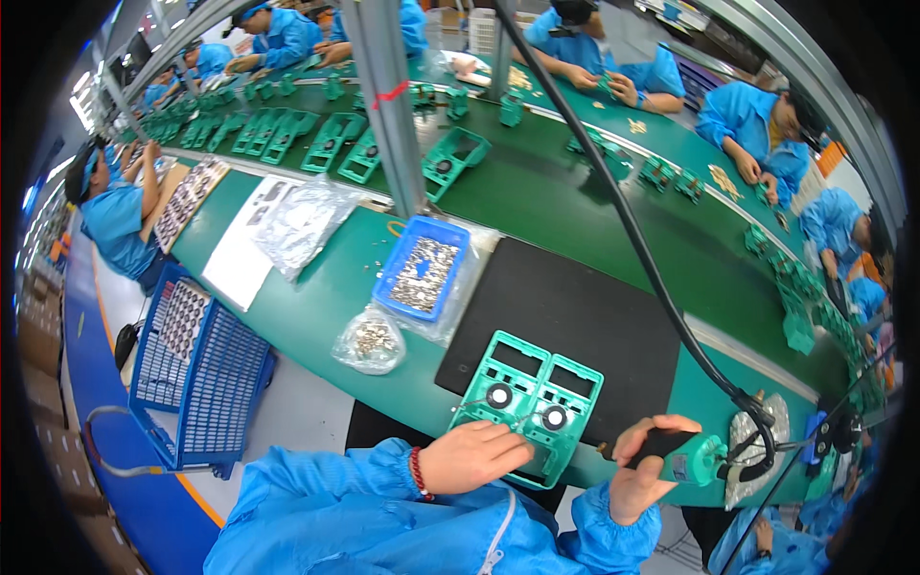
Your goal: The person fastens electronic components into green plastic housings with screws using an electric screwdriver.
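Note:
Two green plastic housings (544, 468) lie side by side on the near edge of a black mat (575, 302). Each has a rectangular opening at its far end and a round black part with a white centre. Across the lower part of the left housing rests my left hand (476, 457), fingers stretched out and pointing right; its fingertips touch the housings. Just right of them, my right hand (640, 471) is wrapped around an electric screwdriver (668, 443) with a black grip and green rear end. The screwdriver lies almost level, its tip toward the housings, with a cable at its back.
A blue tray (388, 289) of small metal parts and a bag (372, 337) of similar parts stand left of the mat. A thick black cable (632, 220) hangs across the view. Beyond, a green conveyor (546, 201) carries housings past co-workers. A blue basket (225, 383) stands left.

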A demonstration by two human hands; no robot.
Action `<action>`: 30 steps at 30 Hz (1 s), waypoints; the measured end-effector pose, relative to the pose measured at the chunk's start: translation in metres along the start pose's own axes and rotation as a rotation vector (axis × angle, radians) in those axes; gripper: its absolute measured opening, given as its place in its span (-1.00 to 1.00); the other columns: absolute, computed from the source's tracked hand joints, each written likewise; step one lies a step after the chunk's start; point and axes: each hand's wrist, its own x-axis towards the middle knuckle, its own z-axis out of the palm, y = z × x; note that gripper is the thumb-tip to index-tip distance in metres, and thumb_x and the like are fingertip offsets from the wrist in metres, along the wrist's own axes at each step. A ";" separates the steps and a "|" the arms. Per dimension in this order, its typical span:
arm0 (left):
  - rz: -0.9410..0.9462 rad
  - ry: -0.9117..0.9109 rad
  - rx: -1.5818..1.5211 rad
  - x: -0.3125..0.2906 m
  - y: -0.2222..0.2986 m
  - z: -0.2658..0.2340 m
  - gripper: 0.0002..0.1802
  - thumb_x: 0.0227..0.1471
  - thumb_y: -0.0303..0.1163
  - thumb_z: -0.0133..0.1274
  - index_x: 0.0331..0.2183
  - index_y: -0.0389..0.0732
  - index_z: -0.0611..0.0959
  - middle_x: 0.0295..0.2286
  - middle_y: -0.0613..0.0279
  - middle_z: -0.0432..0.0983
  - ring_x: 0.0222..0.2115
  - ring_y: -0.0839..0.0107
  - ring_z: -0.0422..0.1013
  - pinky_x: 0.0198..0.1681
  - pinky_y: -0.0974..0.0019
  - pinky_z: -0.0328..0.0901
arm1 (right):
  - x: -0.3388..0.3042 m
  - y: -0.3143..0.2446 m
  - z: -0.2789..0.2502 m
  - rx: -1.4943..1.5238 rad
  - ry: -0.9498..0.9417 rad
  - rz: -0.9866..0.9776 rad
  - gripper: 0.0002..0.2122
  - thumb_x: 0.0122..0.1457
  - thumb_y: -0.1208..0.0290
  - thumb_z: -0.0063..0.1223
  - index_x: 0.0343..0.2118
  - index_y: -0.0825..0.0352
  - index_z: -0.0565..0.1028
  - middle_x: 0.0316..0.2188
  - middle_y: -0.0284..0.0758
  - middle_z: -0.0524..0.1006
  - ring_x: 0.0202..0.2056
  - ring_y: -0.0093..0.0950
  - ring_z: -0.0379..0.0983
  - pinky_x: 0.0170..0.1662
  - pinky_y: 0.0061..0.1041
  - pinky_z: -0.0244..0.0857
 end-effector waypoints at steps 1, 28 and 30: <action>-0.010 -0.016 -0.016 -0.001 0.001 0.001 -0.69 -0.10 -0.43 0.05 -0.21 -0.20 0.55 -0.26 0.29 0.50 -0.30 0.39 0.45 -0.22 0.36 0.32 | 0.000 0.001 -0.001 -0.038 0.000 -0.007 -0.33 0.02 -0.22 0.22 -0.15 0.35 0.28 -0.67 -0.38 0.36 -0.65 -0.62 0.27 -0.57 -0.67 0.16; -0.011 0.072 0.055 -0.004 0.007 0.006 -0.76 -0.04 -0.45 0.00 -0.24 -0.19 0.52 -0.31 0.29 0.47 -0.33 0.43 0.44 -0.29 0.38 0.30 | -0.006 0.001 0.000 0.009 -0.026 0.010 -0.35 0.02 -0.21 0.24 -0.14 0.32 0.30 -0.67 -0.38 0.34 -0.67 -0.61 0.24 -0.60 -0.65 0.09; -0.003 0.065 0.051 -0.003 0.008 0.005 -0.76 -0.04 -0.44 0.00 -0.23 -0.18 0.52 -0.29 0.31 0.48 -0.33 0.44 0.44 -0.29 0.39 0.29 | -0.007 -0.001 0.000 0.006 -0.020 0.009 -0.35 0.02 -0.21 0.24 -0.14 0.32 0.30 -0.67 -0.38 0.34 -0.67 -0.61 0.24 -0.59 -0.65 0.09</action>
